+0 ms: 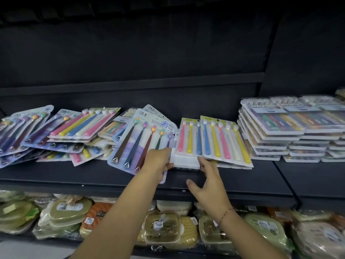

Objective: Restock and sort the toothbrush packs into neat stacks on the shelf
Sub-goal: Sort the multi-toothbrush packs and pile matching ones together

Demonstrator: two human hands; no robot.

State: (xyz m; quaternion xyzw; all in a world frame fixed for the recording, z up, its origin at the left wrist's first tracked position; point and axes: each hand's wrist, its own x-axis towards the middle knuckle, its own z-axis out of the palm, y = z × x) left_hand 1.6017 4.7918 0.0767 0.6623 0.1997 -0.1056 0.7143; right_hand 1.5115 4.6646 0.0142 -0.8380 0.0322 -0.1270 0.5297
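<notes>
On the dark shelf lies a small stack of packs with pink, yellow and blue toothbrushes. My left hand grips the stack's left front corner, fingers curled over the top. My right hand touches its right front corner with straight fingertips, thumb spread below. A second pack of the same bright brushes overlaps the stack on the right. A purple pack with dark-handled brushes leans just left of my left hand.
A loose jumble of toothbrush packs spreads over the shelf's left half. Neat tall stacks of boxed brush sets fill the right. The lower shelf holds wrapped plastic soap boxes. The shelf's front strip is bare.
</notes>
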